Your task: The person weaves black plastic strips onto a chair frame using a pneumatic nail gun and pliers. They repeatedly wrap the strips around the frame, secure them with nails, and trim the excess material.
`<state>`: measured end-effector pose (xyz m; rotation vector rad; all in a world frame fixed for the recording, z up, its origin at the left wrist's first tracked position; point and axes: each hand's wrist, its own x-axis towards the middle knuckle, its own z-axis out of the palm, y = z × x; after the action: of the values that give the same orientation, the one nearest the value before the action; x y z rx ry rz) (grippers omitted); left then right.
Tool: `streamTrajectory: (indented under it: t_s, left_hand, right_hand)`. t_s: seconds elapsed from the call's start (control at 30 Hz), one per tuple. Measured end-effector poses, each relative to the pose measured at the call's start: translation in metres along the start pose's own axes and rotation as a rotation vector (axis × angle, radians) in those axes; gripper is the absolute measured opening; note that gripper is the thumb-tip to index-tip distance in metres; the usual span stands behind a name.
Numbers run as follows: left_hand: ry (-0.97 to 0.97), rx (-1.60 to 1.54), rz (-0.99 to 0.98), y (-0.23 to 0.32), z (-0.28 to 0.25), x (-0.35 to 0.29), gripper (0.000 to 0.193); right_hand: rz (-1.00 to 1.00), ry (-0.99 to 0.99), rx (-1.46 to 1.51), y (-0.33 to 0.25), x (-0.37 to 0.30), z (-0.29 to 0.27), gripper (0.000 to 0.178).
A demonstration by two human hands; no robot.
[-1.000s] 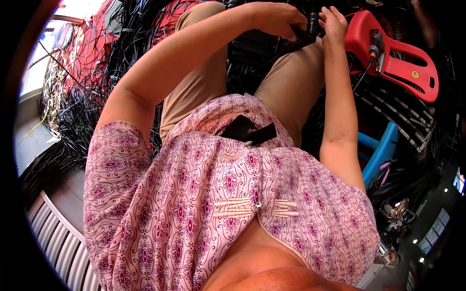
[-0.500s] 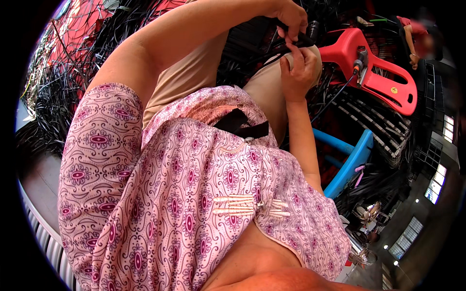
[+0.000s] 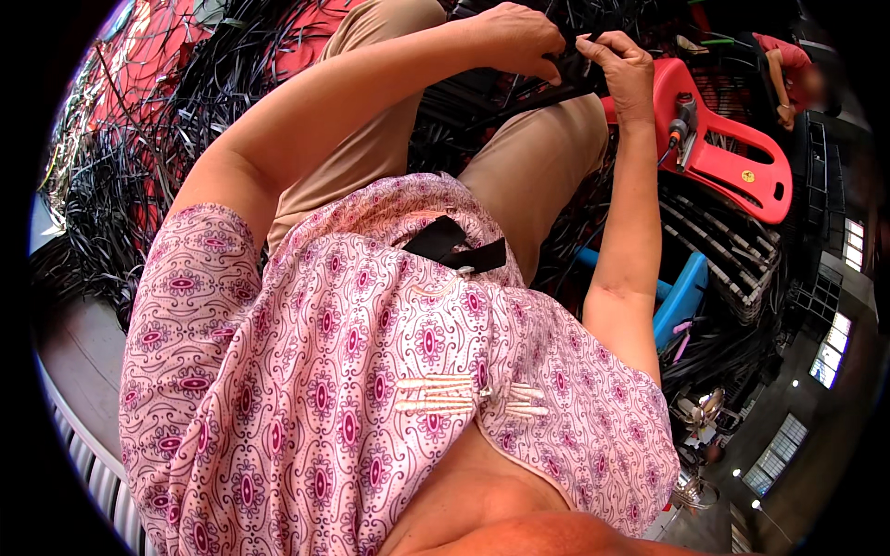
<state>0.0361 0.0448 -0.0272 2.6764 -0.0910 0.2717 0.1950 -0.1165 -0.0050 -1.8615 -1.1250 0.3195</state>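
Note:
At the top centre my left hand (image 3: 524, 42) is bent over a dark piece of black strip work (image 3: 505, 88) on a frame, its thumb and finger closing round part of it. Dark strands hide exactly what lies in that grip. Just to the right, my right hand (image 3: 623, 67) is raised, thumb and forefinger pinching the end of a thin black plastic strip (image 3: 582, 42). The two hands are a short way apart. Below them are my knees in tan trousers (image 3: 542, 153).
A red plastic stool (image 3: 742, 181) stands to the right with a corded air tool (image 3: 680, 130) on it. A blue stool (image 3: 681, 292) is nearer me. Tangled black strips (image 3: 120, 185) heap over red sheeting at left. Another person (image 3: 788, 69) in red works at the far right.
My right hand has moved up and right, away from my left hand, with its forearm straightening. My left hand has shifted slightly left, its fingers no longer meeting the right hand's.

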Motion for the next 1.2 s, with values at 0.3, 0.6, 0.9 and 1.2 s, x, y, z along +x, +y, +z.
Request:
streamTrajectory:
  t_s: [0.3,0.6,0.9,1.2]
  left_hand:
    - [0.213,0.044,0.272,0.01,0.011,-0.013,0.039]
    - [-0.109,-0.002,0.155,0.013,0.001,0.014,0.041]
    - [-0.715,-0.252,0.047,0.002,-0.011,0.063,0.031]
    - [-0.846,-0.843,-0.058,-0.036,0.022,0.073,0.013]
  right_hand:
    - [0.552,-0.442,0.268,0.047,0.042,-0.005,0.014]
    - [0.009,0.26,-0.259,0.044,0.019,0.017,0.048]
    - [-0.316,0.465,-0.449,-0.018,-0.117,0.048,0.03]
    - [-0.508,0.246,-0.73,-0.023,-0.111,0.061,0.029]
